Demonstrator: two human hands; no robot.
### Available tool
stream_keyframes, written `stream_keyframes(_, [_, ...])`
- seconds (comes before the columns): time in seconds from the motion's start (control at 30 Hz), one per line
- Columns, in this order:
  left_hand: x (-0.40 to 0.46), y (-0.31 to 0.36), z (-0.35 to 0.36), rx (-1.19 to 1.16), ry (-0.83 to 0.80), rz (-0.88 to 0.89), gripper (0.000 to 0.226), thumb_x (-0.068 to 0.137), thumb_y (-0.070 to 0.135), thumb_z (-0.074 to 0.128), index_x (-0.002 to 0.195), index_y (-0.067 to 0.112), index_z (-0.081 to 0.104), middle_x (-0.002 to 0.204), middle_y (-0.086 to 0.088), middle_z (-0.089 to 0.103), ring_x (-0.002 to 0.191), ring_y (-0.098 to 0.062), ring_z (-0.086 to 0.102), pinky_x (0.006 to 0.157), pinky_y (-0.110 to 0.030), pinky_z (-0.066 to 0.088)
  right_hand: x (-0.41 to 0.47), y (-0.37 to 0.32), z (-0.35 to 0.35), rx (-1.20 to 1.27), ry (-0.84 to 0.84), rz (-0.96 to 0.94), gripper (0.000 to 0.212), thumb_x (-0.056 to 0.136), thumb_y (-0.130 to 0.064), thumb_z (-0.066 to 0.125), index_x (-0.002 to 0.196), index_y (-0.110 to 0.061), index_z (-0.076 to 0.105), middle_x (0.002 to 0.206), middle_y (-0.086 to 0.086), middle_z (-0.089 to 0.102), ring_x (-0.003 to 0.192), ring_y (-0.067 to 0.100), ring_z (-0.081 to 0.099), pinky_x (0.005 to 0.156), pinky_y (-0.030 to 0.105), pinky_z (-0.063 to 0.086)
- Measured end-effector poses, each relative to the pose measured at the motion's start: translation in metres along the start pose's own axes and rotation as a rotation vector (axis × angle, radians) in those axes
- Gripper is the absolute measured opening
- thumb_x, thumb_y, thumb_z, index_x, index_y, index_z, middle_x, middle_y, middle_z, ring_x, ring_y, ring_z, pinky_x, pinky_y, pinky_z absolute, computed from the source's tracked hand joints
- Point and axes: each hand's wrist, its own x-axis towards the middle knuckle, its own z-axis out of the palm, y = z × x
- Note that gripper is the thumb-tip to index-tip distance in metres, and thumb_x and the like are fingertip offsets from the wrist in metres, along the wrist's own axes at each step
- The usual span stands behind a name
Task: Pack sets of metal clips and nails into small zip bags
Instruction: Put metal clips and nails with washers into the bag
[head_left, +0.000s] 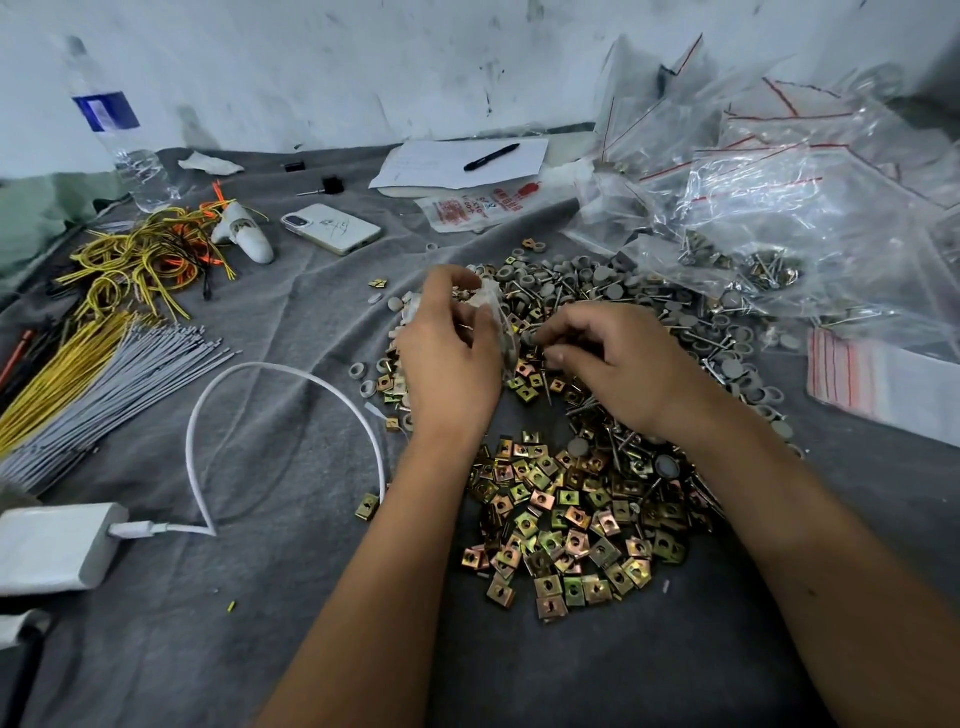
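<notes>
The left hand held a small clear zip bag in a curled grip, just above the far edge of the pile of metal clips on the grey-clothed counter. The right hand, just right of the bag, had fingers curled down into the nails beyond the clips; whether its grip held one could not be told. Filled bags lay heaped far right of the pile, a phone far left.
</notes>
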Motion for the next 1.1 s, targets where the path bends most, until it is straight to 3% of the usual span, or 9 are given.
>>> stream_keyframes(0.1, [0.000, -0.001, 0.000, -0.028, 0.050, -0.027, 0.018, 0.096, 0.007, 0.060, 0.102, 0.024, 0.058, 0.068, 0.005, 0.065, 0.056, -0.010, 0.063, 0.056, -0.036, 0.053, 0.001, 0.003, 0.002, -0.084, -0.027, 0.005, 0.008, 0.097, -0.020, 0.068, 0.102, -0.022, 0.075, 0.086, -0.025, 0.061, 0.079, -0.014, 0.059, 0.067, 0.001, 0.038])
stream_keyframes(0.2, [0.002, -0.001, -0.002, -0.058, 0.088, -0.079, 0.016, 0.095, 0.004, 0.058, 0.101, 0.019, 0.059, 0.073, 0.001, 0.067, 0.061, -0.023, 0.066, 0.060, -0.047, 0.056, 0.002, 0.005, 0.006, -0.217, -0.027, -0.020, 0.013, 0.095, -0.032, 0.071, 0.090, -0.021, 0.075, 0.077, -0.016, 0.062, 0.069, 0.000, 0.059, 0.063, 0.017, 0.041])
stream_keyframes(0.27, [0.002, -0.002, -0.002, -0.068, 0.095, -0.106, 0.015, 0.094, 0.005, 0.057, 0.101, 0.018, 0.059, 0.075, -0.002, 0.069, 0.063, -0.027, 0.066, 0.062, -0.050, 0.056, 0.003, 0.002, 0.009, -0.303, 0.012, -0.067, 0.012, 0.092, -0.033, 0.074, 0.097, -0.021, 0.074, 0.083, -0.013, 0.059, 0.079, 0.008, 0.059, 0.070, 0.025, 0.044])
stream_keyframes(0.37, [0.003, -0.001, -0.002, -0.077, 0.087, -0.125, 0.013, 0.095, 0.006, 0.059, 0.100, 0.018, 0.059, 0.077, -0.003, 0.070, 0.064, -0.028, 0.067, 0.063, -0.052, 0.056, 0.007, -0.002, 0.017, -0.437, -0.023, -0.122, 0.029, 0.094, -0.028, 0.071, 0.121, -0.019, 0.070, 0.104, 0.000, 0.059, 0.104, 0.019, 0.054, 0.086, 0.035, 0.048])
stream_keyframes(0.47, [0.003, -0.002, -0.002, -0.084, 0.085, -0.141, 0.012, 0.096, 0.007, 0.060, 0.098, 0.019, 0.060, 0.077, -0.003, 0.071, 0.065, -0.026, 0.067, 0.063, -0.051, 0.057, 0.012, -0.003, 0.022, -0.492, -0.068, -0.109, 0.030, 0.094, -0.028, 0.071, 0.120, -0.013, 0.069, 0.109, 0.005, 0.057, 0.110, 0.024, 0.054, 0.092, 0.041, 0.049])
stream_keyframes(0.73, [0.005, -0.004, -0.002, -0.122, 0.032, -0.216, 0.012, 0.086, 0.007, 0.071, 0.092, 0.017, 0.071, 0.065, 0.007, 0.067, 0.063, -0.010, 0.066, 0.064, -0.027, 0.055, 0.008, 0.003, 0.019, -0.424, -0.030, -0.110, 0.016, 0.099, -0.019, 0.063, 0.109, -0.007, 0.067, 0.107, 0.003, 0.056, 0.108, 0.020, 0.051, 0.092, 0.030, 0.042])
stream_keyframes(0.87, [0.004, -0.003, -0.001, -0.107, -0.061, -0.193, 0.014, 0.085, 0.002, 0.075, 0.089, 0.015, 0.076, 0.056, 0.015, 0.063, 0.054, 0.003, 0.059, 0.056, -0.011, 0.046, 0.006, -0.010, 0.011, -0.154, 0.234, -0.171, 0.007, 0.100, -0.010, 0.060, 0.104, -0.006, 0.063, 0.101, -0.003, 0.056, 0.093, 0.012, 0.054, 0.082, 0.016, 0.043])
stream_keyframes(1.0, [0.004, -0.001, -0.002, -0.087, -0.139, -0.175, 0.007, 0.087, 0.006, 0.078, 0.090, 0.012, 0.080, 0.065, -0.007, 0.068, 0.057, -0.011, 0.059, 0.058, -0.024, 0.050, 0.001, -0.019, 0.014, -0.046, 0.161, -0.237, 0.003, 0.103, -0.009, 0.054, 0.106, -0.009, 0.055, 0.080, -0.019, 0.053, 0.071, -0.003, 0.055, 0.066, 0.011, 0.038])
stream_keyframes(1.1, [0.005, -0.002, -0.003, -0.167, -0.125, -0.214, 0.006, 0.088, 0.007, 0.077, 0.087, 0.012, 0.080, 0.066, -0.017, 0.069, 0.055, -0.018, 0.059, 0.058, -0.029, 0.050, 0.001, -0.013, 0.017, -0.114, 0.069, -0.182, 0.003, 0.106, -0.012, 0.048, 0.108, -0.012, 0.050, 0.076, -0.014, 0.055, 0.065, 0.000, 0.057, 0.060, 0.025, 0.043])
